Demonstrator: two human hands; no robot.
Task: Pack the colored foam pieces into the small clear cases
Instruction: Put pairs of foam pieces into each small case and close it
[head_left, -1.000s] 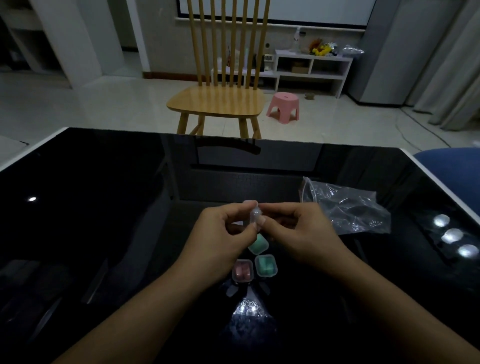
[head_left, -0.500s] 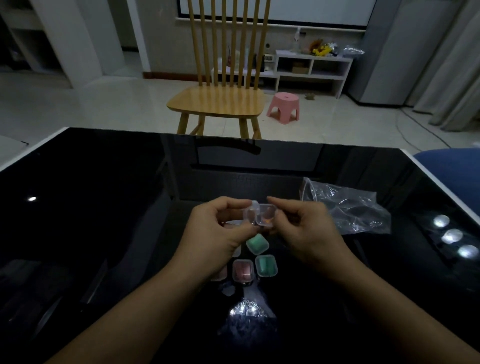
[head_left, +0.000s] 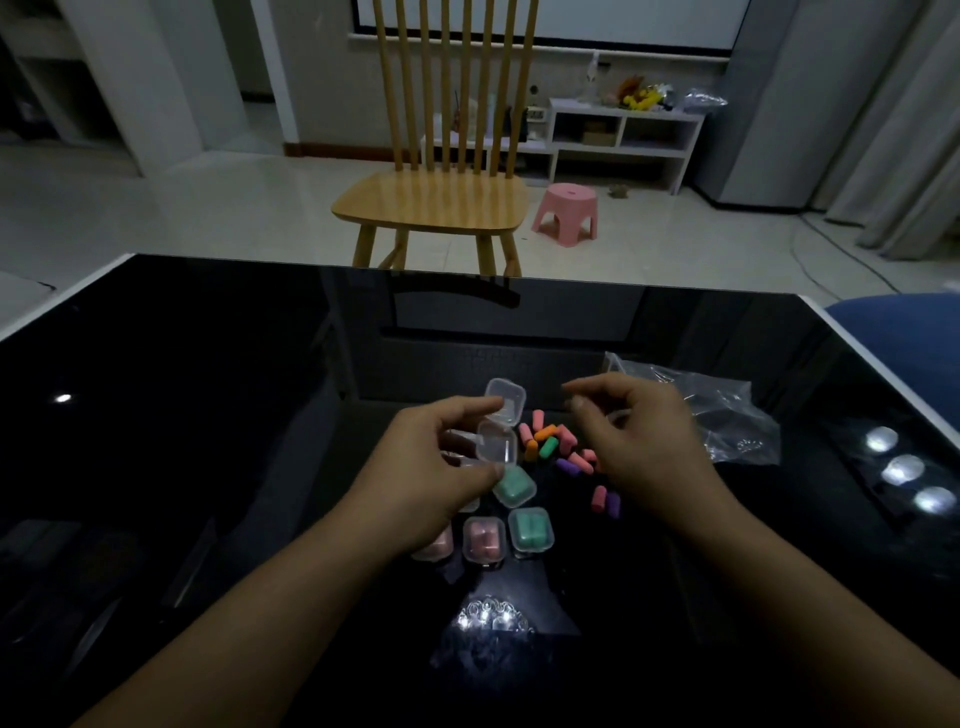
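Note:
My left hand holds an empty small clear case with its lid flipped up, just above the black table. My right hand hovers to the right of it, fingers curled and apart, holding nothing. Between and under the hands lies a loose heap of foam pieces in pink, orange, green and purple; two more lie nearer me. Closed cases sit below: two with green foam, one with pink foam, and another pink one half hidden by my left hand.
A crumpled clear plastic bag lies at the right, behind my right hand. A wooden chair stands past the table's far edge, with a pink stool beyond. A blue seat is at the table's right corner.
Both hands held the clear case together and opened it. Now my right hand has let go and moved right, uncovering the foam heap; the open case stays in my left hand.

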